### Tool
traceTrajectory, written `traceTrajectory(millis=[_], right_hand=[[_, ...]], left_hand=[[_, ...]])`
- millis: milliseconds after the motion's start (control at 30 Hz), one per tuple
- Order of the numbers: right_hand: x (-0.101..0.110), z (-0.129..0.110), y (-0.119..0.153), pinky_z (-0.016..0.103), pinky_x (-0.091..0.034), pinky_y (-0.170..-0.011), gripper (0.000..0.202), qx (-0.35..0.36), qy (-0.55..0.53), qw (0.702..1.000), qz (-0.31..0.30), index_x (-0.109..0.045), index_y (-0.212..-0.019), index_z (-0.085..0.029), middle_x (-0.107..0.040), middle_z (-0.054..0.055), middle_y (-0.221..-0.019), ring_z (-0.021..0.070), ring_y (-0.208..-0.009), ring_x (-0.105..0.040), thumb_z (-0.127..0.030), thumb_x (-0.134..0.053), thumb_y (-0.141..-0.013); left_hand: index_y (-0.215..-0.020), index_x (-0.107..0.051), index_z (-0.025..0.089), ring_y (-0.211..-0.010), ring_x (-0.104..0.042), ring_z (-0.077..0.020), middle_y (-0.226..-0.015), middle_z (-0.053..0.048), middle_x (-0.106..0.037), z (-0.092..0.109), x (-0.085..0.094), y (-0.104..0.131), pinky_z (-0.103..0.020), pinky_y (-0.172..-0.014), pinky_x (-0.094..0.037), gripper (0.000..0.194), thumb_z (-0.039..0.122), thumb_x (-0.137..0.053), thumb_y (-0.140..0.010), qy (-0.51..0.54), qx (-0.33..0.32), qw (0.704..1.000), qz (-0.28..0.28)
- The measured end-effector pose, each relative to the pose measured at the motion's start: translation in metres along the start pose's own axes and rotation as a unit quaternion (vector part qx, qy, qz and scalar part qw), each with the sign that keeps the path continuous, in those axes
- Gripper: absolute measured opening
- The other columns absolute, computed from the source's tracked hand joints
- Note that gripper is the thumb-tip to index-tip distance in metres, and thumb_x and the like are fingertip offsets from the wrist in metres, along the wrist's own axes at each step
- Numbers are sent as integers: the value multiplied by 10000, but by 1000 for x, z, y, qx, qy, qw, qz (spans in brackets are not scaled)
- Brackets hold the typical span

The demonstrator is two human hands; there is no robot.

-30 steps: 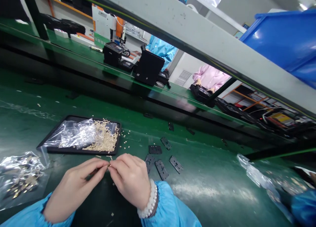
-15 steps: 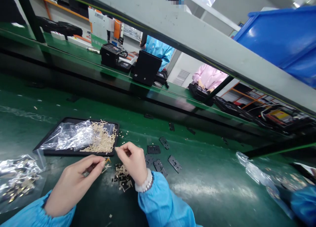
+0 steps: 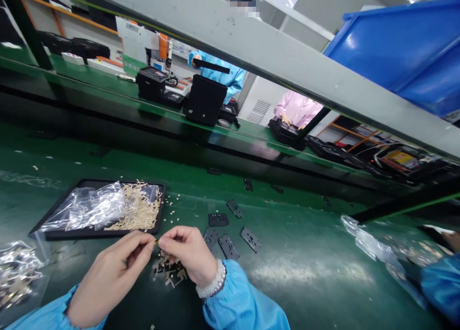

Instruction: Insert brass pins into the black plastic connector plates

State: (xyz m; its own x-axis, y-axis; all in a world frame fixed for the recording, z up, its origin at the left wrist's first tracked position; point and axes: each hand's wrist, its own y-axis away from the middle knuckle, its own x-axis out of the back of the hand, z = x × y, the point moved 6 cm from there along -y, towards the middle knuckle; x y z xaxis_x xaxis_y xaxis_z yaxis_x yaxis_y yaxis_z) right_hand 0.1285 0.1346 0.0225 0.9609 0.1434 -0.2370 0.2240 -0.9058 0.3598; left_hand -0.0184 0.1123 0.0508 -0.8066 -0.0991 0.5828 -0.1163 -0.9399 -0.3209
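As the work turns two-handed again, the bare left hand (image 3: 112, 274) pinches a tiny golden-brown piece (image 3: 157, 242) off the near right corner of the black rectangular tray (image 3: 82, 234); the bare right hand (image 3: 189, 254), apart half a second ago, now meets the piece, though whether its fingertips grip it I cannot tell.

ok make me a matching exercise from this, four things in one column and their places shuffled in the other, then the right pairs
1. black rectangular tray
2. tiny orange-yellow piece
3. white beaded bracelet
4. large blue plastic bin

A. around the wrist of the right hand
B. upper right of the picture
C. under thin beige strips
D. at the fingertips of the left hand

Pairs: 1-C, 2-D, 3-A, 4-B
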Motion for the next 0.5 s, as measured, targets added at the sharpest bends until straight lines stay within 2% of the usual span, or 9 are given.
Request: traceTrajectory(millis=[67, 133, 233, 267, 333, 367, 433, 500], right_hand=[[10, -7, 6, 189, -327, -438, 371, 14, -9, 1000, 27, -659, -604, -156, -544, -74, -509, 46, -435, -413, -437, -883, -511], [26, -16, 15, 195, -300, -445, 331, 35, -16, 998, 58, -649, -601, -158, -520, -78, -486, 50, -427, -406, -418, -849, -558], [62, -23, 33, 207, -296, -481, 252, 86, -3, 990, 111, -641, -585, -161, -502, -70, -494, 61, -456, -394, -352, -797, -637], [75, -22, 40, 211, -307, -498, 228, 110, 5, 985, 130, -640, -578, -162, -511, -62, -517, 66, -477, -395, -322, -782, -656], [98, -15, 50, 220, -338, -532, 208, 166, 8, 971, 169, -637, -556, -167, -537, -42, -577, 82, -525, -416, -283, -764, -673], [109, -10, 55, 226, -355, -548, 218, 197, 4, 962, 191, -630, -538, -171, -543, -34, -595, 93, -548, -435, -280, -763, -672], [125, 1, 60, 237, -384, -584, 221, 241, -8, 945, 222, -633, -532, -175, -554, -21, -619, 116, -596, -480, -275, -761, -682], [136, 9, 62, 242, -391, -603, 182, 257, -18, 937, 235, -658, -560, -174, -572, -9, -648, 130, -632, -516, -244, -750, -700]], left_hand=[[-845, -703, 283, -692, -718, -160, -813, 13, -752, 5, -3, -5, -184, -584, -505, 249, 476, -553, -893, -5, -23, 1000, -9], [-891, -717, 287, -775, -736, -188, -894, -7, -776, 10, -4, -22, -210, -666, -526, 287, 510, -535, -896, -27, -54, 998, -18], [-1031, -713, 277, -869, -725, -231, -1031, -42, -769, 15, -21, -78, -300, -773, -537, 395, 525, -419, -938, -132, -91, 984, -77], [-1065, -700, 273, -913, -714, -233, -1067, -47, -755, 15, -38, -103, -327, -822, -530, 394, 495, -392, -960, -189, -98, 967, -143], [-1002, -711, 239, -957, -695, -238, -1040, -57, -743, 22, -73, -157, -385, -896, -514, 279, 406, -492, -951, -220, -123, 946, -205], [-991, -703, 212, -952, -687, -234, -1031, -62, -731, 26, -94, -182, -420, -896, -521, 233, 379, -550, -939, -236, -130, 937, -224], [-1153, -638, 185, -1000, -662, -225, -1173, -76, -671, 33, -141, -226, -458, -865, -546, 300, 375, -626, -920, -266, -136, 922, -245], [-1241, -597, 201, -1054, -644, -241, -1272, -93, -624, 38, -184, -257, -468, -869, -551, 359, 362, -628, -921, -289, -138, 917, -240]])
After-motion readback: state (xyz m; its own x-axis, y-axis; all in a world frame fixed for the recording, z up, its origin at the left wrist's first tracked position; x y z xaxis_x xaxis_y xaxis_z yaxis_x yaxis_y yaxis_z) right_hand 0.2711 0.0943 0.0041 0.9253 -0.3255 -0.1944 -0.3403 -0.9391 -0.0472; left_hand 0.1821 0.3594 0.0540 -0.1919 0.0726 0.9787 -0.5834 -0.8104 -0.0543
